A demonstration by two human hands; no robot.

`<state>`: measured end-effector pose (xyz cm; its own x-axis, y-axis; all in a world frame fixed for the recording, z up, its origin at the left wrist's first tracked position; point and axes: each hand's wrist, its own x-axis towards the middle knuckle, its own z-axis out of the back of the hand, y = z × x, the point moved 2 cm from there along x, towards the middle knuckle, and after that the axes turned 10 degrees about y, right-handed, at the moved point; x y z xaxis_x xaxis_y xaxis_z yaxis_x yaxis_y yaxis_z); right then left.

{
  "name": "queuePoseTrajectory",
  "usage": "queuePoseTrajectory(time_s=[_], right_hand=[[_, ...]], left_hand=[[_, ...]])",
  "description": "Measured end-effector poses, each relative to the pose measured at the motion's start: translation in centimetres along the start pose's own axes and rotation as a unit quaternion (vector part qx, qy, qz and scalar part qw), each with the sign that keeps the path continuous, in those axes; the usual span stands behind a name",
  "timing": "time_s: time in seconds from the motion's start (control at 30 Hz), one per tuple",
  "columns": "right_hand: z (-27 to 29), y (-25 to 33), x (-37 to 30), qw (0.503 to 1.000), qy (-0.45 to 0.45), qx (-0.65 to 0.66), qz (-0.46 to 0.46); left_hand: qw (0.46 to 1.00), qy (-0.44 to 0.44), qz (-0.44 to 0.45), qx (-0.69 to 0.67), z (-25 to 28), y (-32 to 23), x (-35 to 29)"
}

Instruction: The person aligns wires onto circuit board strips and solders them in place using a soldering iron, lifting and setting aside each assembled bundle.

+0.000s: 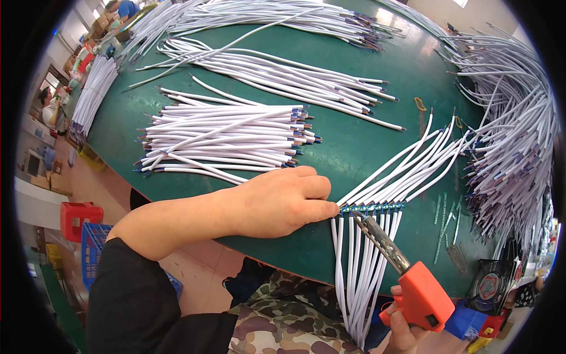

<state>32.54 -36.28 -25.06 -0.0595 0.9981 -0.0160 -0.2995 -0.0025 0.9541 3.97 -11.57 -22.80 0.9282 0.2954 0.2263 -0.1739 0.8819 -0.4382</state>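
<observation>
A narrow green circuit board strip (377,207) lies near the table's front edge, with white cables (407,168) fanning out behind it and more white cables (368,265) hanging toward me over the edge. My right hand (405,336) grips a soldering gun (420,301) with a red handle. Its metal barrel slants up to the left, and the tip is at the strip's left part. My left hand (286,200) is closed, its fingertips pressed together at the strip's left end. What they pinch is hidden.
Cut white cables (224,135) lie stacked left of the strip, with another bundle (283,76) behind. A large cable heap (513,130) fills the right side. Thin green strips (447,224) lie right of my work, near a small black fan (490,286). People sit farther off, left.
</observation>
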Motion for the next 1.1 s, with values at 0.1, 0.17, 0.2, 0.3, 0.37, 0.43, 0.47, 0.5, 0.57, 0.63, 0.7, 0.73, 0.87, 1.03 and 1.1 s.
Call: queuePoseTrajectory(time_s=[0.1,0.17,0.2,0.3,0.37,0.43,0.47,0.5,0.57,0.63,0.7,0.73,0.87,1.03,1.1], right_hand=[[-0.3,0.4,0.2,0.997,0.015,-0.069,0.005],[-0.6,0.8,0.7,0.998,0.011,-0.069,-0.007],[-0.7,1.1,0.9,1.0,-0.004,-0.015,-0.017],[-0.9,1.8,1.6,0.999,-0.005,0.039,-0.031],[-1.0,2.0,1.9,0.998,0.019,0.041,-0.038],[-1.0,1.9,1.8,0.997,0.043,0.043,-0.044],[-1.0,1.7,1.7,0.997,0.044,0.042,-0.045],[-1.0,1.4,1.6,0.996,0.042,0.039,-0.067],[-1.2,0.7,1.1,0.995,0.04,0.035,-0.09],[-1.2,0.4,0.7,0.998,-0.055,0.037,-0.019],[-1.1,0.1,0.4,0.997,-0.059,0.037,-0.023],[-1.1,0.0,0.4,0.997,-0.063,0.038,-0.027],[-0.9,0.0,0.5,0.997,-0.067,-0.013,0.041],[-0.8,-0.3,-0.1,0.994,-0.104,0.015,-0.016],[-0.7,-0.4,-0.4,0.993,-0.113,0.025,-0.028]], left_hand=[[1.0,-0.001,-0.004,0.007,0.0,0.0,0.0],[1.0,0.001,-0.015,0.021,0.0,-0.1,-0.1],[1.0,0.0,-0.014,0.02,0.0,-0.1,-0.1],[0.998,0.005,-0.021,0.057,-0.1,-0.4,-0.2],[0.997,0.004,-0.024,0.075,-0.1,-0.6,-0.2],[0.997,0.005,-0.025,0.076,-0.2,-0.8,-0.2],[0.996,0.007,-0.027,0.079,-0.2,-0.8,-0.2],[0.997,0.006,-0.026,0.078,-0.2,-0.9,-0.2],[0.996,-0.004,-0.028,0.081,-0.3,-1.0,-0.1],[0.996,-0.006,-0.026,0.083,-0.3,-1.0,-0.1],[0.996,-0.008,-0.023,0.085,-0.4,-1.0,-0.2],[0.996,-0.008,-0.024,0.083,-0.4,-1.0,-0.2],[0.997,-0.012,-0.02,0.071,-0.5,-0.9,-0.3],[0.998,-0.025,-0.011,0.054,-0.7,-1.0,-0.3],[0.999,-0.03,-0.007,0.044,-0.8,-1.0,-0.3]])
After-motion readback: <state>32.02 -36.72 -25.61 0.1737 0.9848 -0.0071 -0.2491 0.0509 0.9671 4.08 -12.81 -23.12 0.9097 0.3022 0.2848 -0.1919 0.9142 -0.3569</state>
